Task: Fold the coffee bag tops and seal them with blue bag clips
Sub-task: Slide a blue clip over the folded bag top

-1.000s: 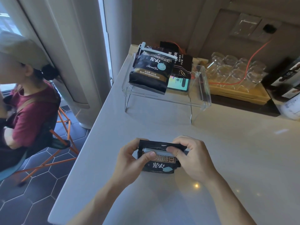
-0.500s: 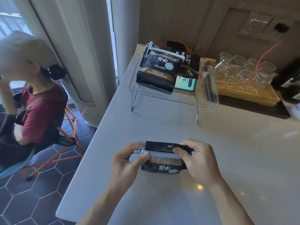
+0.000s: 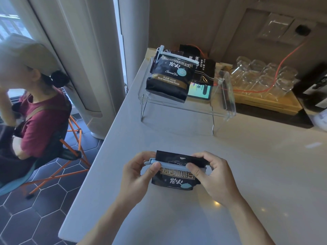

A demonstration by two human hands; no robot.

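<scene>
Both hands, left hand [image 3: 137, 175] and right hand [image 3: 215, 175], pinch a pale blue plastic clip [image 3: 169, 164] across the glossy black coffee bag [image 3: 175, 179]; far off, a clear acrylic stand [image 3: 177, 108] holds another clipped bag [image 3: 169, 76].

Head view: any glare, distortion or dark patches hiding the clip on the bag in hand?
Head view: wide-angle bending at the edges; window light from the left; small glare spots on the counter near the right hand. The blue clip across the coffee bag reads clearly between both thumbs, its ends covered by the left hand and the right. The back right corner is dim.

Black bag [image 3: 175, 179], pale-blue clip [image 3: 169, 164]
</scene>
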